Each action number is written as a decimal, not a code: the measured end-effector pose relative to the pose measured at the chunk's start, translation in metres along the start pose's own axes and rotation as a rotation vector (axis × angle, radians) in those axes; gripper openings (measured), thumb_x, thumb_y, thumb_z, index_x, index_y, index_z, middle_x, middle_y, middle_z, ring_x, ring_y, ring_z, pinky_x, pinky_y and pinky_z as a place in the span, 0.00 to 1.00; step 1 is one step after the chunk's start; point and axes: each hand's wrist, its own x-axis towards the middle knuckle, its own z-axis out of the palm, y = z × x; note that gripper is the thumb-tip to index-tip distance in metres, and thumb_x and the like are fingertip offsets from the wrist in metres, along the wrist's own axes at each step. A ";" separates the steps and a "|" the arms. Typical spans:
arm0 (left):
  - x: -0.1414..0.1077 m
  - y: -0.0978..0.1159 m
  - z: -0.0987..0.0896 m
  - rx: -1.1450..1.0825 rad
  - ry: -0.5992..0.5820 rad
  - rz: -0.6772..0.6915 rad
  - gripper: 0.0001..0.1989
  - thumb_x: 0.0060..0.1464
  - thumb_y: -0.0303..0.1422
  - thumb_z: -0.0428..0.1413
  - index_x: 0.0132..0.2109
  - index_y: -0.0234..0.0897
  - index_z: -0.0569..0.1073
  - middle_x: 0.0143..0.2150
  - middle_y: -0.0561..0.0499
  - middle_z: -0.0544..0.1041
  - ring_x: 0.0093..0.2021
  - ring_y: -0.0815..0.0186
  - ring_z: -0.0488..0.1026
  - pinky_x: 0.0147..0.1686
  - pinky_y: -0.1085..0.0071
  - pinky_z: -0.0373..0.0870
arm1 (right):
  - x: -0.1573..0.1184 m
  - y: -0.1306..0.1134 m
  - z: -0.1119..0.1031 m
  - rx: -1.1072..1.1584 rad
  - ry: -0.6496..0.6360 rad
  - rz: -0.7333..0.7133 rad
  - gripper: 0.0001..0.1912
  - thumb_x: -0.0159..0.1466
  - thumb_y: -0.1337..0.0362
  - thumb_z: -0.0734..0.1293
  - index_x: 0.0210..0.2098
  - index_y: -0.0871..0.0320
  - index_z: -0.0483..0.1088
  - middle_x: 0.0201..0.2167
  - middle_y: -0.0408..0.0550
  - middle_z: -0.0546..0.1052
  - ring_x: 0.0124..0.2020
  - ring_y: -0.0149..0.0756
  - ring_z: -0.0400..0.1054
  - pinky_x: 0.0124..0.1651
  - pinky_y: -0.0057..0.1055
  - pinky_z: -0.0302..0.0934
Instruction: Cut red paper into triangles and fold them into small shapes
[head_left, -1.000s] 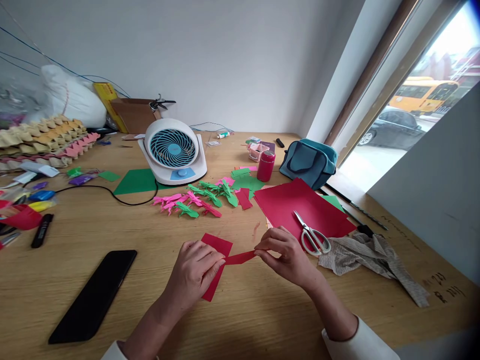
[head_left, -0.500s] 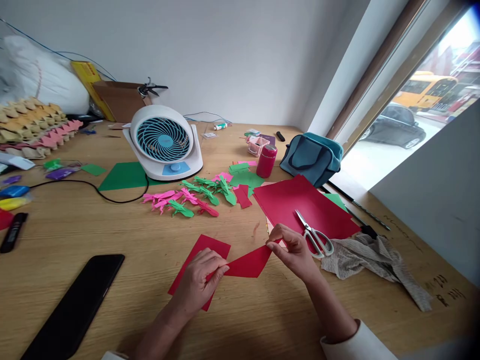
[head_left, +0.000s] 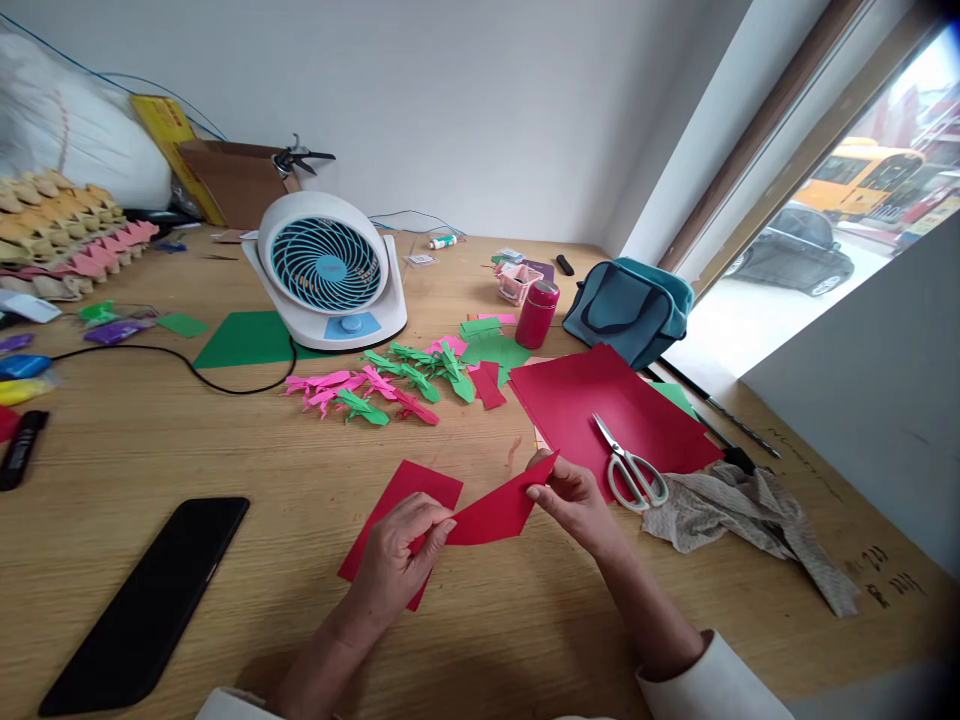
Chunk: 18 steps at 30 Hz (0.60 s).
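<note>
A piece of red paper is stretched between my two hands above the wooden table. My left hand pinches its left end between thumb and fingers, over another red sheet that lies on the table. At the paper's right end, my right hand grips it with thumb and fingers, and the corner sticks up. White-handled scissors rest on larger red sheets to the right. Beyond my hands lie several folded green and pink paper figures.
A white fan stands at the back left, with its black cable on the table. A black phone lies front left. At the right are a red flask, a teal bag and a crumpled cloth.
My right hand has shifted slightly left along the held paper, and its right end now shows in front of the fingers. My left hand keeps its pinch. The view has tilted slightly.
</note>
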 end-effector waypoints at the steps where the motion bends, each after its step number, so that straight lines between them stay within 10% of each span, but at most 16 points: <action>1: 0.000 0.000 -0.001 0.006 0.013 0.004 0.06 0.62 0.23 0.53 0.38 0.37 0.73 0.31 0.52 0.74 0.33 0.70 0.72 0.35 0.76 0.67 | 0.000 0.002 0.002 -0.027 -0.006 0.004 0.11 0.63 0.56 0.71 0.42 0.54 0.77 0.35 0.46 0.76 0.37 0.37 0.67 0.42 0.34 0.64; 11: -0.002 0.000 -0.003 0.097 0.083 0.069 0.08 0.61 0.22 0.54 0.43 0.37 0.74 0.36 0.52 0.75 0.37 0.70 0.74 0.38 0.76 0.69 | -0.001 0.003 0.020 -0.240 -0.039 -0.090 0.10 0.63 0.58 0.70 0.29 0.57 0.75 0.24 0.42 0.70 0.25 0.28 0.59 0.27 0.27 0.54; 18: -0.001 0.000 -0.004 0.123 0.152 0.009 0.12 0.63 0.24 0.52 0.48 0.41 0.76 0.44 0.50 0.74 0.43 0.68 0.73 0.44 0.73 0.71 | -0.001 -0.003 0.023 -0.237 -0.014 -0.250 0.08 0.68 0.62 0.65 0.40 0.54 0.77 0.36 0.50 0.78 0.38 0.37 0.73 0.40 0.34 0.68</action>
